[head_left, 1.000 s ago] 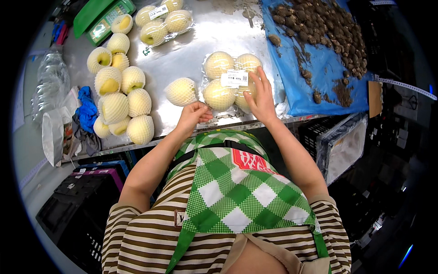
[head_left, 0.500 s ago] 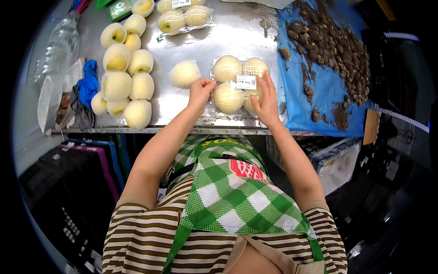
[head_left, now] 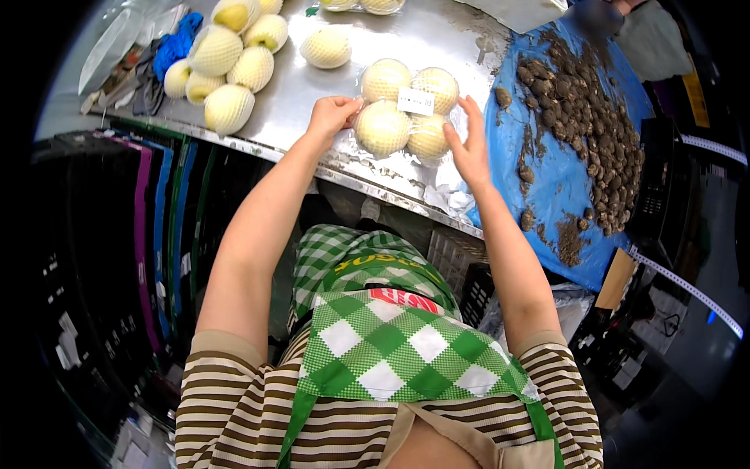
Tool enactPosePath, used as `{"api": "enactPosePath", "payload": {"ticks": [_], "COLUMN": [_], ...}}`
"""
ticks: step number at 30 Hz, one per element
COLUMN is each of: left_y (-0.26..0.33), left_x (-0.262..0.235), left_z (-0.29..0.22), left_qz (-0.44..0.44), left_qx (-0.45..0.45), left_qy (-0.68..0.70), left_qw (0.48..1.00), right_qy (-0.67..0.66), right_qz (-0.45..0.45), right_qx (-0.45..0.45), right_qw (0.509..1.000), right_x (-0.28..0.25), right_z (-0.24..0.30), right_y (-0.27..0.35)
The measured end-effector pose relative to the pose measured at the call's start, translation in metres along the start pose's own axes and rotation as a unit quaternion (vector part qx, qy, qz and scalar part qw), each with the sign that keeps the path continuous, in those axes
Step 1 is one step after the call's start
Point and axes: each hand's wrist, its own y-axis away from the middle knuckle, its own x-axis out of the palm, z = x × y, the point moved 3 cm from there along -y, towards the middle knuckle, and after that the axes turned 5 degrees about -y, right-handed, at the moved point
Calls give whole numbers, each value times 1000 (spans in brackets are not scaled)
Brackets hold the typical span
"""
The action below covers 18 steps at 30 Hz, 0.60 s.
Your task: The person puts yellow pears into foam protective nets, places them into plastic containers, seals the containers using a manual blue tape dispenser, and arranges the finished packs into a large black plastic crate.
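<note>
Four pale yellow round fruits in white foam netting sit sealed together in a clear plastic pack with a small white label (head_left: pixel 404 109), and this pack lies on the dull, scuffed stainless-steel table (head_left: pixel 312 102) near its front edge, between the person's two hands. The left hand (head_left: pixel 332 116) has its fingers curled against the pack's left side, pinching the wrap there, while the right hand (head_left: pixel 471 144) is spread wide with its fingers flat against the pack's right side; neither lifts it clear of the metal. Farther left on the table lies a loose cluster of netted pale fruits (head_left: pixel 223 62), with a single netted fruit (head_left: pixel 326 48) apart from them, just beyond the left hand. A crumpled blue cloth (head_left: pixel 173 45) and clear plastic bags lie at the far left corner. To the right, a blue plastic sheet (head_left: pixel 558 184) covers the surface and carries a heap of small brown muddy roots (head_left: pixel 590 117). Below the table edge, dark stacked crates (head_left: pixel 117 258) fill the left side, and more black crates stand on the right. Another pack at the far edge is cut off by the frame, the label's print is too small to matter, and the room beyond the rim is too dark to make out.
</note>
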Motion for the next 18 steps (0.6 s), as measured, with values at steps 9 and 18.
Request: {"api": "enactPosePath", "payload": {"ticks": [9, 18], "left_y": [-16, 17], "left_x": [8, 16], "left_z": [26, 1], "left_qz": [-59, -172], "left_qx": [66, 32], "left_qy": [63, -86], "left_qw": [994, 981], "right_qy": [88, 169], "right_qz": [16, 52], "right_qx": [-17, -65], "right_qw": [996, 982], "right_x": [-10, 24], "right_z": [1, 91], "right_y": [53, 122]}}
